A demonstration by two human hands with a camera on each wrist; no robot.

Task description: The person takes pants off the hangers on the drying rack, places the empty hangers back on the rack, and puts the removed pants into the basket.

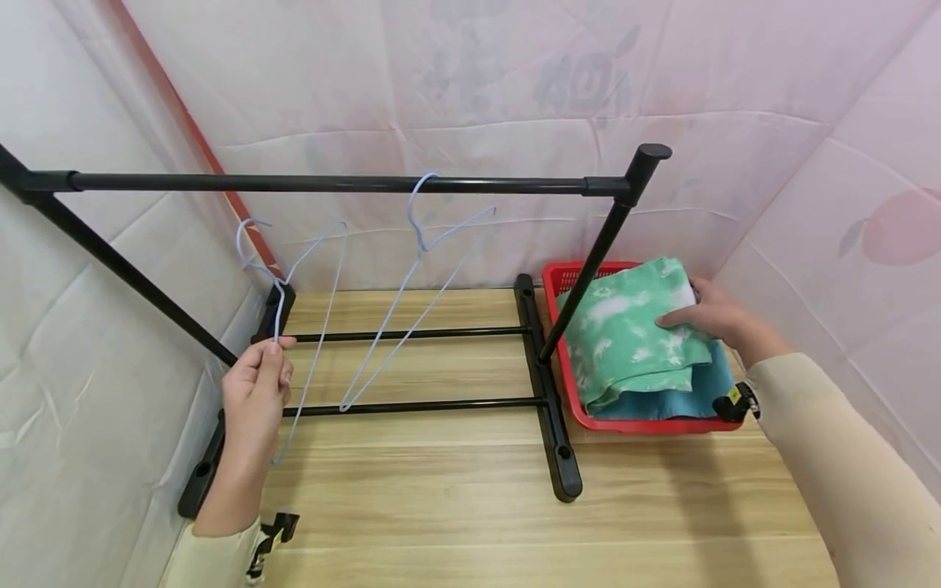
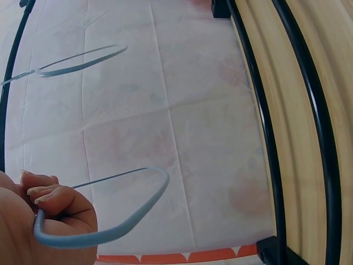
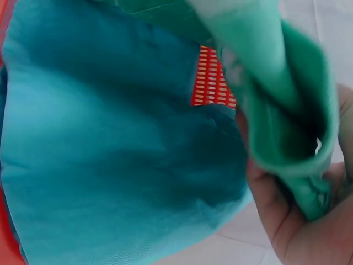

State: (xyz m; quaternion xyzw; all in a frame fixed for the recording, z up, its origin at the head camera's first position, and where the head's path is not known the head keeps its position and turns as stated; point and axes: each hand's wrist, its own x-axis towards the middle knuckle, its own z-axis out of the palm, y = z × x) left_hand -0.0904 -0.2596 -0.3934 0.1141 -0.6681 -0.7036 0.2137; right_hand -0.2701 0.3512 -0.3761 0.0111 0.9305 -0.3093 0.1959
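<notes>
A light-blue wire hanger (image 2: 88, 239) is pinched in my left hand (image 1: 253, 392), low on the left side of a black rack. Its hook stands just below the rack's top bar (image 1: 294, 184). Another light-blue hanger (image 1: 411, 211) hangs by its hook from that bar, with nothing on it. Over on the right, my right hand (image 1: 716, 314) grips the edge of a folded green-and-white tie-dye cloth (image 1: 625, 327), thumb on top. Underneath the cloth lies a plain teal-blue cloth (image 3: 110, 138); in the right wrist view the green edge is lifted off it.
Both cloths are in a red perforated basket (image 1: 654, 426) beside the rack's right foot (image 1: 562, 457). Two low crossbars (image 1: 441, 405) run between the rack's feet over a wood-grain surface (image 1: 441, 506). Pale sheeting (image 1: 478, 90) stands behind and on both sides.
</notes>
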